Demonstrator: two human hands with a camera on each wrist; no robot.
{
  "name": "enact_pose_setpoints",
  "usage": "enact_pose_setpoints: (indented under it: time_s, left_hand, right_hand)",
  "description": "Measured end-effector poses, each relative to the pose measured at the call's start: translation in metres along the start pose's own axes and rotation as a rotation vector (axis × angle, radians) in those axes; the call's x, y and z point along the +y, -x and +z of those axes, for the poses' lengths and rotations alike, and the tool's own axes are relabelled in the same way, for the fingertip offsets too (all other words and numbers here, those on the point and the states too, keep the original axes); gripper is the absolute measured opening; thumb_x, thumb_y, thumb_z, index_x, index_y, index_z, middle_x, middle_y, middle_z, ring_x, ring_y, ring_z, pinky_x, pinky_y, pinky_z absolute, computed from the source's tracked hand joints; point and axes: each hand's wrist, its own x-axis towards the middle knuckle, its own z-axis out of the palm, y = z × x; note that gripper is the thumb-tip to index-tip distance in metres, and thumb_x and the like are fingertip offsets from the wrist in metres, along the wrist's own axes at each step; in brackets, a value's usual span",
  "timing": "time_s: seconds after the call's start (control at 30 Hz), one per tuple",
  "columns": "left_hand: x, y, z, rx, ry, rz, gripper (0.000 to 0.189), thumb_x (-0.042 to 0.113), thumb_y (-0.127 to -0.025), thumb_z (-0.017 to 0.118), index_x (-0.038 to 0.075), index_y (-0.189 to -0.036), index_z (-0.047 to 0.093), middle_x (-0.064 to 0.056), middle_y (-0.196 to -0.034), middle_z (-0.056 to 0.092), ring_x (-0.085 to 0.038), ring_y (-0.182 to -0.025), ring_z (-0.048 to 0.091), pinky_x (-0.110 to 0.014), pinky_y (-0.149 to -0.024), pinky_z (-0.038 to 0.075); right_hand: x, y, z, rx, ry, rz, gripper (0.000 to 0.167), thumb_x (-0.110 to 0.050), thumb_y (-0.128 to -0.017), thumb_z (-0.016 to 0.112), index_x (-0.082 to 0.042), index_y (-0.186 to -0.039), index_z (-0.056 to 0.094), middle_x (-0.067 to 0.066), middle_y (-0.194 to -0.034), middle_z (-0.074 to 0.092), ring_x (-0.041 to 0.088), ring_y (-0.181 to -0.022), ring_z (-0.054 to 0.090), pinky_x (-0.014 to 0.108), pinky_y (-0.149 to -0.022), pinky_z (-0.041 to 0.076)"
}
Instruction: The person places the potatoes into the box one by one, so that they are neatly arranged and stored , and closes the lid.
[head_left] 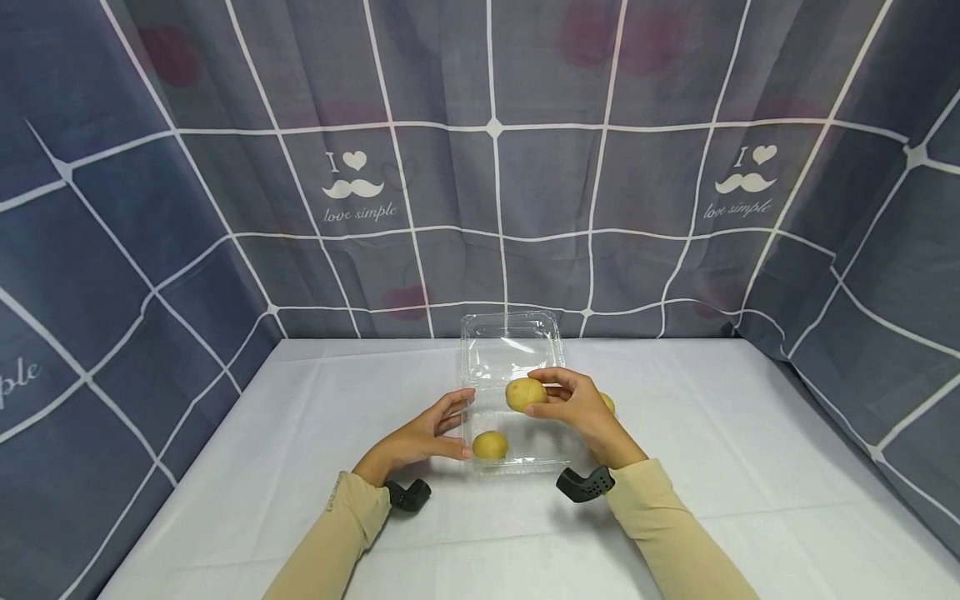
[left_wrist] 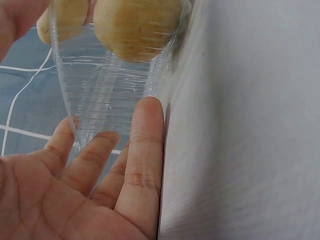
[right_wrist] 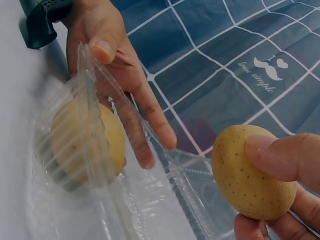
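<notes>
A clear plastic clamshell box (head_left: 540, 435) stands with its lid raised at the back. One yellow potato (head_left: 490, 446) lies inside its front left corner, seen through the ribbed wall in the right wrist view. Between thumb and fingers, my right hand (head_left: 581, 410) pinches another potato (head_left: 525, 394), a speckled oval (right_wrist: 245, 180) in the right wrist view, held above the box. My left hand (head_left: 420, 437) is at the box's left side, fingers spread and fairly straight, fingertips at the wall. A third potato (head_left: 607, 404) is mostly hidden behind the right hand.
The box sits on a white cloth-covered table (head_left: 322, 400). A dark checked curtain (head_left: 450, 183) encloses the back and both sides. Black wrist-worn devices (head_left: 585, 483) stick out near each cuff.
</notes>
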Motion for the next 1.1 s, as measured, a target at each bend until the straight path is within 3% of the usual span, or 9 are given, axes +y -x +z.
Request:
enact_pose_setpoints:
  time_s: [0.57, 1.1]
  left_hand:
    - [0.000, 0.001, -0.002, 0.003, 0.002, -0.006, 0.106, 0.011, -0.093, 0.086, 0.002, -0.171, 0.015, -0.024, -0.179, 0.012, -0.050, -0.162, 0.018, -0.056, -0.125, 0.040]
    - [-0.002, -0.002, -0.002, -0.013, 0.006, 0.002, 0.105, 0.008, -0.094, 0.085, 0.002, -0.171, 0.014, -0.024, -0.179, 0.011, -0.050, -0.162, 0.017, -0.058, -0.125, 0.038]
  right_hand:
    - [0.009, -0.011, 0.016, 0.013, 0.046, -0.018, 0.053, 0.006, -0.083, 0.083, 0.012, -0.133, 0.066, 0.013, -0.125, 0.073, 0.014, -0.100, 0.069, 0.020, -0.085, 0.059]
    - [0.013, -0.012, 0.033, 0.071, 0.056, 0.033, 0.056, 0.012, -0.079, 0.083, 0.013, -0.133, 0.067, 0.026, -0.133, 0.068, 0.023, -0.102, 0.072, 0.021, -0.082, 0.058]
